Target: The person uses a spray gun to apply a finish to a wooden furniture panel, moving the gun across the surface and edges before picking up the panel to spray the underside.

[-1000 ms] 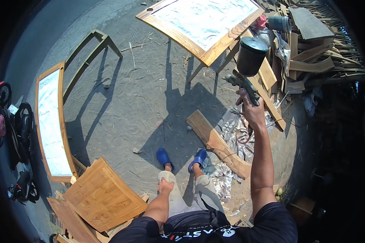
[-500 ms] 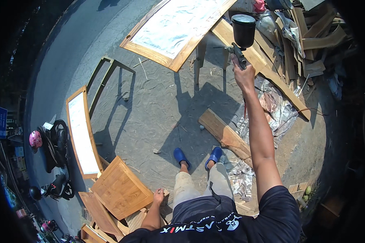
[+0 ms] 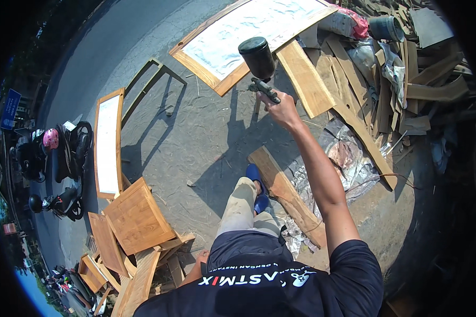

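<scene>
Right hand: it is in front of the near edge of the large framed panel, fingers wrapped firmly around the spray gun; I cannot tell how one finger sits on the trigger.
Left hand: it is low beside the body, well to the near side of the large framed panel and partly hidden; I cannot tell its finger spread, or if it holds something.
Spray gun: I see it overlapping the near edge of the large framed panel; the gap I cannot judge.
Dark cup: it is mounted on the gun, against the large framed panel in my view; the level inside is hidden.
Handling: I expect a stiff tool, rather heavy at the top because of the cup, so the wrist may be pulled over. A wet surface could become slippery.
Where to hold: I would take the handle with the whole palm, and not the cup, which could perhaps twist loose.
Pale board: it is just right of the near edge of the large framed panel.
Thick plank: it lies on the ground, nearer to me than the large framed panel.
</scene>
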`<action>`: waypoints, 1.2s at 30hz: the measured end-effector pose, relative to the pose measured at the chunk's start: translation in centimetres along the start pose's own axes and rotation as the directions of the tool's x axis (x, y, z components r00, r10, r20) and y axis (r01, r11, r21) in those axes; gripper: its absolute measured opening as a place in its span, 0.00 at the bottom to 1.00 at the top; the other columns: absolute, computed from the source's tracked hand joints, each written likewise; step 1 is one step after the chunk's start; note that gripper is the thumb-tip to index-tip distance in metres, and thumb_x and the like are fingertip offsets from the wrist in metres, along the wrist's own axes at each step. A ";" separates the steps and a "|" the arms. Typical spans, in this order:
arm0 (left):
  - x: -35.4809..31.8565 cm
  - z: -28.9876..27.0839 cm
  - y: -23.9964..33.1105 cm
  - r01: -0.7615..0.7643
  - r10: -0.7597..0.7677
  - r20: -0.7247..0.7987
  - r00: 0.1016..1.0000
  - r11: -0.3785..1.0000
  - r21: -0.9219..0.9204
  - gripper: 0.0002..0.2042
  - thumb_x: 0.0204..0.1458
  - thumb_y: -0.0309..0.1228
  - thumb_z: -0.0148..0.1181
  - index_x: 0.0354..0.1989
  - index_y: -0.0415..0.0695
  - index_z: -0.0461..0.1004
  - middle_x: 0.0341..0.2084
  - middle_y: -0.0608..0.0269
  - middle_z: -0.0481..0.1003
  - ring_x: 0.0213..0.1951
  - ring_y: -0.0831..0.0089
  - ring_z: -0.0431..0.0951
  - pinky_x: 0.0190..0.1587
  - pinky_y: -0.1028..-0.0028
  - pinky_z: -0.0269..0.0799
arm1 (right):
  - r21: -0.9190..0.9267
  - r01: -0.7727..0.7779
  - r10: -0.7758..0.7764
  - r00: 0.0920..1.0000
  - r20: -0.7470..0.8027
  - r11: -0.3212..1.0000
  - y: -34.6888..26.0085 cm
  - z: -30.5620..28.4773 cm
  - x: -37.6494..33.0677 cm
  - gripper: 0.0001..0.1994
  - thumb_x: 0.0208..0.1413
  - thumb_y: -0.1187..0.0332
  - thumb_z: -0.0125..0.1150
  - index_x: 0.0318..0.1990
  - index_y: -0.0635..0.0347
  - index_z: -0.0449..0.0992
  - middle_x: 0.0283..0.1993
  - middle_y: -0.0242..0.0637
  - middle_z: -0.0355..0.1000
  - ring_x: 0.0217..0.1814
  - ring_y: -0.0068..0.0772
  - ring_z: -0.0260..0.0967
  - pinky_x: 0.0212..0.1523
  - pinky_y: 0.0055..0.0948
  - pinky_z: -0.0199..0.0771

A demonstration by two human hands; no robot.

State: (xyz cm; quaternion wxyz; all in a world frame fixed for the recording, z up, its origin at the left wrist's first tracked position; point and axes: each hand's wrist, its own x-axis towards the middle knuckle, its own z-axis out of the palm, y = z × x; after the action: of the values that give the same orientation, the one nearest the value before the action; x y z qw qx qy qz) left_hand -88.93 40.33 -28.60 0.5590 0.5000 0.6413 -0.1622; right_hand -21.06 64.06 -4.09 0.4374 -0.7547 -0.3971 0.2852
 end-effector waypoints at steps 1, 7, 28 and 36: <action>-0.7 0.8 -0.2 -0.020 0.027 -0.036 0.999 0.981 0.194 0.25 0.59 0.50 0.58 0.57 0.46 0.75 0.48 0.42 0.79 0.55 0.51 0.78 0.58 0.62 0.72 | -0.026 0.011 -0.011 1.000 -0.017 1.000 -0.4 -0.4 0.5 0.23 0.62 0.48 0.64 0.39 0.65 0.81 0.23 0.43 0.74 0.25 0.32 0.70 0.28 0.39 0.67; 5.6 5.5 5.6 -0.038 0.036 0.010 0.999 0.966 0.256 0.24 0.59 0.50 0.58 0.57 0.46 0.76 0.49 0.43 0.79 0.55 0.52 0.78 0.57 0.62 0.72 | -0.183 -0.016 -0.018 0.983 -0.180 0.983 2.8 -6.7 8.8 0.24 0.61 0.47 0.63 0.43 0.64 0.80 0.27 0.53 0.77 0.31 0.50 0.78 0.33 0.44 0.72; 8.1 12.0 40.6 0.160 -0.187 -0.128 0.974 0.967 -0.199 0.19 0.65 0.41 0.53 0.60 0.47 0.68 0.32 0.56 0.83 0.30 0.71 0.84 0.24 0.73 0.70 | -0.198 -0.098 0.015 0.923 -0.386 0.975 11.2 -32.0 32.8 0.26 0.57 0.46 0.67 0.35 0.68 0.79 0.23 0.41 0.74 0.26 0.32 0.70 0.30 0.36 0.69; 7.2 23.3 48.5 0.224 -0.310 -0.185 0.933 0.899 -0.376 0.19 0.65 0.42 0.54 0.58 0.45 0.68 0.33 0.57 0.83 0.32 0.73 0.84 0.25 0.74 0.70 | -0.202 -0.058 -0.017 0.936 -0.352 0.978 18.7 -41.7 41.0 0.23 0.60 0.47 0.64 0.38 0.64 0.81 0.25 0.43 0.74 0.28 0.36 0.71 0.32 0.36 0.68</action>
State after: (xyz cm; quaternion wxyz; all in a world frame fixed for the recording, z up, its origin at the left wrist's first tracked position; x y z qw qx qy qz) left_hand -35.25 47.47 -25.40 0.5291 0.3154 0.7855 -0.0598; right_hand 39.34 75.07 -5.14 0.4168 -0.8394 -0.3322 0.1068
